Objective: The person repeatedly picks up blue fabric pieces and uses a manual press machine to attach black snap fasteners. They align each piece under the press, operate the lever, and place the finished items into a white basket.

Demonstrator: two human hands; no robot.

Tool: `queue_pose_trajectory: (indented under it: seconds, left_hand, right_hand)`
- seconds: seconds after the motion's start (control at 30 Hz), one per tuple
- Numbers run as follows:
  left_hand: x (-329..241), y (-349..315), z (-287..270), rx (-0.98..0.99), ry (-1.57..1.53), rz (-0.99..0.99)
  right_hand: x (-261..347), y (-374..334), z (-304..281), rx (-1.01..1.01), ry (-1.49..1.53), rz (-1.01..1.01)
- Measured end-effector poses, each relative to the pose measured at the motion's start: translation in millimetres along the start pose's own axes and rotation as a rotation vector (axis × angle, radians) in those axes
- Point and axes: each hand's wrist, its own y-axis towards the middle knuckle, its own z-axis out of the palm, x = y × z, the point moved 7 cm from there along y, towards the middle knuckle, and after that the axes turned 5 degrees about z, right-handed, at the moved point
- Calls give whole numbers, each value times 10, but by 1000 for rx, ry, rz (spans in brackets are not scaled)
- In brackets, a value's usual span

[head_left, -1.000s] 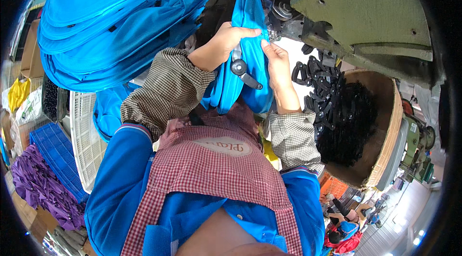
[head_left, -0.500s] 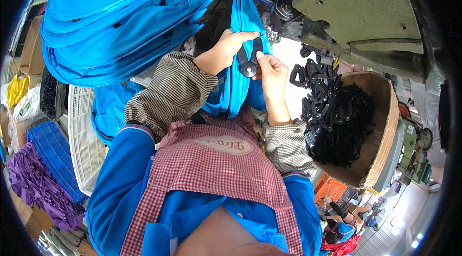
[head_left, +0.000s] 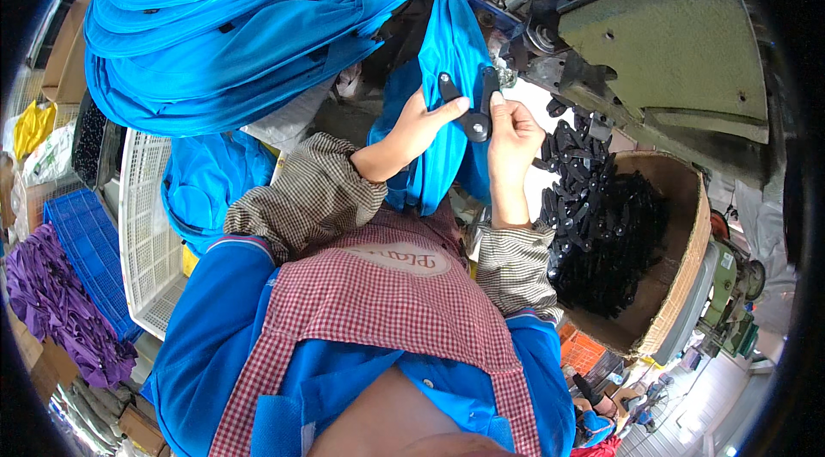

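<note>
A folded blue fabric piece (head_left: 449,31) with a round metal stud at its tip hangs upright in front of me. Against it lies a black V-shaped plastic hinged piece (head_left: 478,125), its two arms meeting at a round pivot at the bottom. My left hand (head_left: 414,137) is closed on the fabric from the left, its thumb pressing on the left arm of the V; the fingers are partly hidden behind the cloth. From the right, my right hand (head_left: 514,144) pinches the right arm between thumb and curled fingers.
A cardboard box (head_left: 679,302) at right holds a heap of black hinged pieces (head_left: 593,216). Green machinery (head_left: 666,53) looms at upper right. Stacked blue fabric (head_left: 241,44) fills the upper left, above a white plastic basket (head_left: 142,233). Purple cloth (head_left: 64,311) lies at far left.
My left thumb has shifted down from the top of the black piece onto its left arm. The V's arms look wider apart. My right hand stays on the right arm.
</note>
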Motion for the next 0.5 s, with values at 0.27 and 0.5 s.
queue_pose_trajectory:
  seconds: [0.27, 0.5]
  left_hand:
    - [-29, 179, -80, -40, 83, 139]
    - [-191, 293, -46, 63, 258, 95]
  right_hand:
    - [-117, 59, 1, 81, -112, 160]
    - [-962, 1049, -9, 147, -1046, -342]
